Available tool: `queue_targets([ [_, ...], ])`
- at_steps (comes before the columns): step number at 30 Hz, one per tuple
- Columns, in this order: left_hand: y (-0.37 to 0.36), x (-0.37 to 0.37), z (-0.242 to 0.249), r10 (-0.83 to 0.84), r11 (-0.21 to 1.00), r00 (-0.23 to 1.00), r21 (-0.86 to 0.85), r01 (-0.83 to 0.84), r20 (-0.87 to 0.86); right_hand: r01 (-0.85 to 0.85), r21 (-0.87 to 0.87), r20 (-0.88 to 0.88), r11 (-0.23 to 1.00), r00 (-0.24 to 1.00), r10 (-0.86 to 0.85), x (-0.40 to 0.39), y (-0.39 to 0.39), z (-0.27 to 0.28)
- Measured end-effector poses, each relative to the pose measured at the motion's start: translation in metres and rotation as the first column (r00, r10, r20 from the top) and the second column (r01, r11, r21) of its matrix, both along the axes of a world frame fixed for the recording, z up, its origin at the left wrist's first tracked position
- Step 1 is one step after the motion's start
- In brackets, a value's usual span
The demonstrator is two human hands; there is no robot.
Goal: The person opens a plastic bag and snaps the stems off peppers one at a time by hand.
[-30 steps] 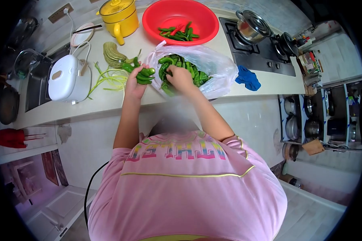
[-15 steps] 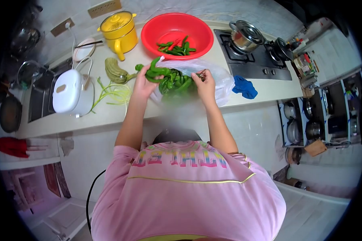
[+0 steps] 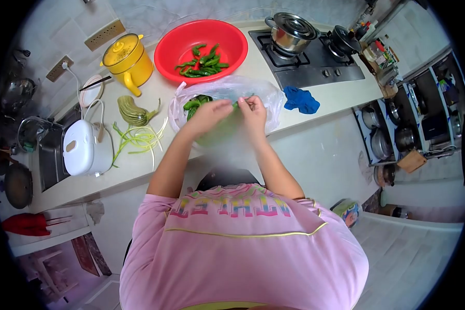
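A translucent plastic bag (image 3: 268, 95) lies open on the counter with green peppers (image 3: 192, 107) inside it. My left hand (image 3: 212, 116) is over the bag, blurred, its fingers pointing toward my other hand. Thumb and fingers of my right hand (image 3: 254, 111) are pinched together above the bag, with a bit of green pepper (image 3: 236, 104) showing at the tips. Just behind the bag stands a red basin (image 3: 165, 57) holding several green peppers (image 3: 212, 61) and a little red pepper.
To the left are a striped squash (image 3: 132, 111), pale green strips (image 3: 139, 139), a white appliance (image 3: 80, 147) and a yellow pot (image 3: 132, 62). On the right lie a blue cloth (image 3: 301, 99) and a gas stove (image 3: 315, 76) with a steel pot (image 3: 290, 39).
The view has turned, shifting the counter leftward. My left hand has left the large green pepper it held and moved inward toward my right hand, which stays pinched.
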State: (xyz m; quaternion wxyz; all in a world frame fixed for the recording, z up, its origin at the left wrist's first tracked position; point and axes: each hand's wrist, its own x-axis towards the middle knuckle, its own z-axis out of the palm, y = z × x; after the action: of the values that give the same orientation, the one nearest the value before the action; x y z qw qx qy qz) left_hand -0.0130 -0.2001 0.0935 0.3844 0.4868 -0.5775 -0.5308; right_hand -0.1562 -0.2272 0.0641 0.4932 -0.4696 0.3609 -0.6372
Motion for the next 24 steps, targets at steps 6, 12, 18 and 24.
queue_targets([
  [6,0.018,0.013,-0.031,0.073,0.997,0.991,-0.025,-0.071,0.115,-0.296,0.238,0.015,0.925,0.953,0.301,0.022,0.013,0.003],
  [12,0.039,0.017,-0.014,0.232,0.972,0.949,-0.093,-0.216,0.214,-0.380,0.178,-0.095,0.908,0.911,0.400,0.033,0.011,0.007],
  [18,0.042,0.028,-0.026,0.270,0.863,0.910,-0.499,-0.083,0.316,-0.504,0.323,0.136,0.801,0.862,0.487,0.037,0.011,0.014],
  [24,0.047,0.031,-0.011,0.115,0.990,0.974,-0.100,-0.098,0.193,-0.625,0.409,0.467,0.665,0.769,0.436,0.034,0.007,0.004],
])
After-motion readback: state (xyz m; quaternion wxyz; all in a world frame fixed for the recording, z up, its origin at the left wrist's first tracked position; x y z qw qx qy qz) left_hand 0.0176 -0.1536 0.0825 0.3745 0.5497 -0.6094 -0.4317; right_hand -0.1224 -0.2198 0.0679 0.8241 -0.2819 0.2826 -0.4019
